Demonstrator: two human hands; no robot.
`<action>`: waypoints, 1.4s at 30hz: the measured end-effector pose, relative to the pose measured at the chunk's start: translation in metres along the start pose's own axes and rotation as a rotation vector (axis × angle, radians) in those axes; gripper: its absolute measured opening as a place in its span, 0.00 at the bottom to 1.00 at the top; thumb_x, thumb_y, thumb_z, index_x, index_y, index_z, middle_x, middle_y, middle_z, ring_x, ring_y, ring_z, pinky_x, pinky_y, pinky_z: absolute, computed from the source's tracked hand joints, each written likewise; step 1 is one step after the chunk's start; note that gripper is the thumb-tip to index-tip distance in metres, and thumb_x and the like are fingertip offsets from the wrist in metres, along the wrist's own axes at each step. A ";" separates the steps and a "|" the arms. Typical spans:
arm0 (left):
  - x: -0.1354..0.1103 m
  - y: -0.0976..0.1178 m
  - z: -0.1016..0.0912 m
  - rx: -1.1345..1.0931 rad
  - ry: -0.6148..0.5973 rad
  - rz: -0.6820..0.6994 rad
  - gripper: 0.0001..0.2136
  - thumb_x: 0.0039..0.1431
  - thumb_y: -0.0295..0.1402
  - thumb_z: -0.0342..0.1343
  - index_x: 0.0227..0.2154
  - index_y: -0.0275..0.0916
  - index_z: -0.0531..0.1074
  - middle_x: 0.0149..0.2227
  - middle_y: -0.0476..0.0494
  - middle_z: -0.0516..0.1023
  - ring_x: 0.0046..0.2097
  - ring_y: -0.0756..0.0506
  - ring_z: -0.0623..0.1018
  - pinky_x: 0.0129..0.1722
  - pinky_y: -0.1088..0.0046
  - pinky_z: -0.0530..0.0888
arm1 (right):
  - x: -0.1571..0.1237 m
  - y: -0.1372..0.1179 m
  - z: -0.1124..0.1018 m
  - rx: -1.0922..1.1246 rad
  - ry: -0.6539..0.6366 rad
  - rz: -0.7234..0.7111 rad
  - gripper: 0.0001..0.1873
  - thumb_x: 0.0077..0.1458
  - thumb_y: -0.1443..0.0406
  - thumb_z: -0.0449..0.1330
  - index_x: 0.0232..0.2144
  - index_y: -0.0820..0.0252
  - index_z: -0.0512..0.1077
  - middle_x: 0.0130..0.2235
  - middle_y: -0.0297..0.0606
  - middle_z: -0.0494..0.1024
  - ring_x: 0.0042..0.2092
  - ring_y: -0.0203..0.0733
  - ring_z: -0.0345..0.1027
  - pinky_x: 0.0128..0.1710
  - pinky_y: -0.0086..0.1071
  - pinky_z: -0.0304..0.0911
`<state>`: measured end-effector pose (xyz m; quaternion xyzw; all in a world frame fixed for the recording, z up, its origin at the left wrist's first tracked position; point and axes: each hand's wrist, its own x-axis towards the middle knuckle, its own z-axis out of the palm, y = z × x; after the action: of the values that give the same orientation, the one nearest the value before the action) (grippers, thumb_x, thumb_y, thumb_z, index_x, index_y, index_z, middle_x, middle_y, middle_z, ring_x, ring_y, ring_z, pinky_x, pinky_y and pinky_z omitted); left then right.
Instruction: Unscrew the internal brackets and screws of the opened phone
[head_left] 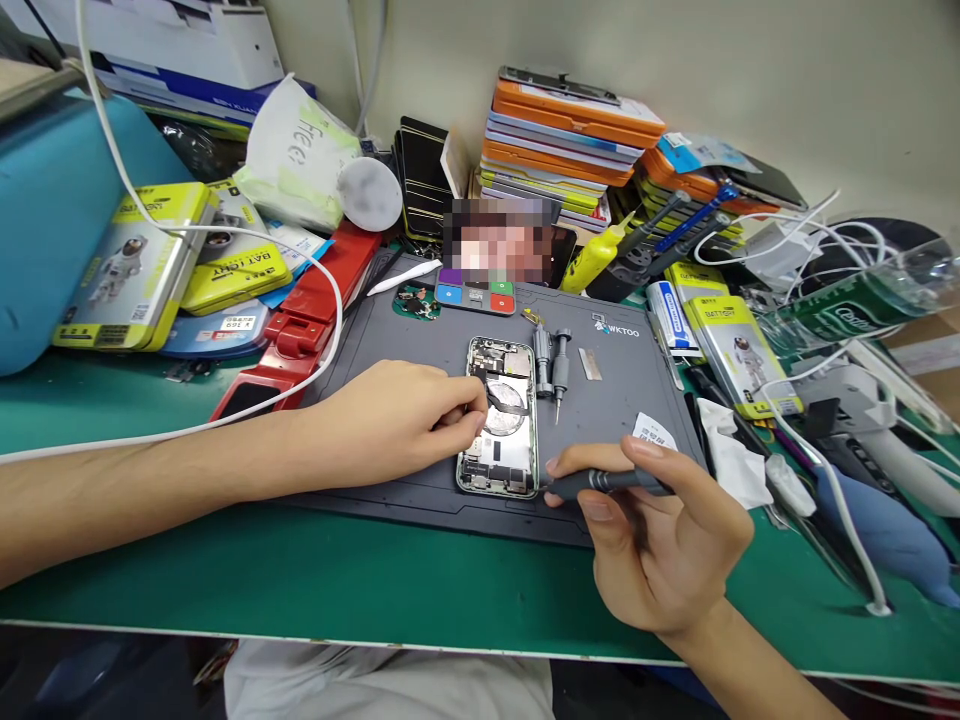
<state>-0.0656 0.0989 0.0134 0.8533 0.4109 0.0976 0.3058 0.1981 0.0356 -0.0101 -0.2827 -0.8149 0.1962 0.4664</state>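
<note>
An opened smartphone (496,415) lies on a dark grey work mat (420,350), its inner parts and a round coil area showing. My left hand (397,415) rests over the phone's left edge with fingers curled together; what they pinch, if anything, is hidden. In my right hand (660,535) is a dark grey screwdriver (600,483), held almost level. Its tip reaches the phone's lower right corner; whether it touches cannot be told. Two more grey screwdrivers (559,365) lie just right of the phone, near a small metal plate (589,364).
Yellow battery boxes (131,265) and a red tool (300,325) crowd the left. Behind stand stacked orange cases (570,115) and a yellow bottle (592,260). A green-labelled bottle (847,305) and a blue-grey air blower (889,530) lie right. A white cable (334,290) crosses the left side.
</note>
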 end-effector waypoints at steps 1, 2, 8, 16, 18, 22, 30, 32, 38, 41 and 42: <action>0.000 0.000 0.000 0.002 0.001 0.000 0.09 0.71 0.35 0.50 0.36 0.44 0.73 0.30 0.53 0.77 0.33 0.46 0.75 0.33 0.71 0.59 | 0.000 0.000 0.000 0.003 0.002 -0.001 0.43 0.60 0.84 0.58 0.73 0.56 0.59 0.46 0.42 0.78 0.38 0.37 0.80 0.31 0.30 0.81; 0.001 0.000 0.000 0.004 0.002 -0.001 0.08 0.71 0.35 0.50 0.36 0.44 0.73 0.30 0.53 0.77 0.33 0.46 0.75 0.33 0.71 0.59 | -0.001 0.000 0.000 0.005 0.004 0.000 0.43 0.60 0.84 0.58 0.73 0.56 0.59 0.46 0.42 0.78 0.38 0.38 0.80 0.31 0.30 0.81; 0.000 -0.001 0.001 0.004 0.004 0.002 0.09 0.71 0.35 0.50 0.36 0.44 0.73 0.30 0.53 0.78 0.33 0.46 0.76 0.33 0.70 0.59 | -0.002 -0.001 0.000 -0.015 0.012 0.015 0.40 0.61 0.82 0.60 0.72 0.56 0.61 0.45 0.43 0.80 0.34 0.38 0.79 0.28 0.30 0.80; 0.000 0.000 0.000 0.008 -0.001 0.007 0.09 0.72 0.35 0.50 0.37 0.43 0.74 0.30 0.52 0.78 0.33 0.46 0.76 0.33 0.70 0.59 | 0.000 -0.001 -0.001 -0.026 0.029 0.030 0.35 0.66 0.78 0.59 0.70 0.55 0.63 0.44 0.45 0.84 0.34 0.42 0.81 0.26 0.33 0.81; 0.000 0.000 0.000 0.009 -0.001 0.009 0.09 0.72 0.35 0.50 0.37 0.43 0.74 0.30 0.52 0.79 0.34 0.45 0.77 0.33 0.70 0.59 | 0.000 -0.002 -0.001 -0.022 0.037 0.034 0.33 0.67 0.77 0.59 0.70 0.54 0.63 0.44 0.45 0.84 0.35 0.43 0.82 0.26 0.33 0.81; 0.001 0.000 0.000 0.011 0.001 0.008 0.09 0.72 0.35 0.50 0.38 0.43 0.74 0.30 0.52 0.79 0.34 0.45 0.77 0.33 0.70 0.60 | 0.001 -0.002 0.000 -0.008 0.027 0.023 0.34 0.66 0.78 0.59 0.70 0.55 0.64 0.43 0.44 0.84 0.35 0.42 0.81 0.27 0.33 0.81; 0.000 -0.002 0.001 0.017 0.009 0.018 0.09 0.72 0.35 0.50 0.37 0.43 0.73 0.30 0.53 0.79 0.35 0.45 0.77 0.33 0.70 0.60 | 0.008 -0.003 -0.004 -0.198 -0.041 -0.054 0.30 0.66 0.73 0.63 0.68 0.57 0.67 0.39 0.45 0.85 0.35 0.47 0.82 0.28 0.36 0.77; 0.000 -0.002 0.002 0.014 0.011 0.020 0.09 0.72 0.35 0.50 0.37 0.43 0.74 0.30 0.53 0.79 0.35 0.45 0.77 0.33 0.70 0.60 | 0.006 -0.001 -0.006 -0.228 -0.044 -0.075 0.29 0.69 0.70 0.61 0.69 0.58 0.66 0.40 0.46 0.86 0.34 0.47 0.82 0.27 0.37 0.77; 0.000 -0.001 0.002 0.000 0.015 0.019 0.09 0.72 0.34 0.51 0.37 0.43 0.74 0.30 0.53 0.79 0.35 0.45 0.78 0.34 0.70 0.61 | 0.000 0.005 -0.008 -0.256 0.065 -0.167 0.33 0.66 0.74 0.60 0.72 0.58 0.68 0.41 0.44 0.87 0.33 0.49 0.82 0.25 0.39 0.76; 0.000 -0.001 0.002 -0.003 0.024 0.022 0.09 0.71 0.34 0.51 0.36 0.43 0.75 0.30 0.52 0.80 0.35 0.45 0.78 0.34 0.70 0.62 | 0.002 0.004 -0.009 -0.264 0.063 -0.207 0.30 0.69 0.72 0.57 0.70 0.59 0.70 0.44 0.48 0.86 0.36 0.50 0.81 0.28 0.42 0.78; 0.000 -0.001 0.002 -0.001 0.024 0.025 0.09 0.71 0.34 0.51 0.36 0.43 0.75 0.30 0.52 0.80 0.35 0.45 0.78 0.34 0.70 0.63 | 0.003 0.003 -0.010 -0.239 0.049 -0.195 0.29 0.69 0.73 0.56 0.70 0.60 0.70 0.46 0.49 0.85 0.39 0.51 0.82 0.30 0.44 0.79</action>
<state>-0.0656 0.0986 0.0115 0.8571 0.4035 0.1118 0.3001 0.2060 0.0405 -0.0052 -0.2605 -0.8443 0.0448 0.4662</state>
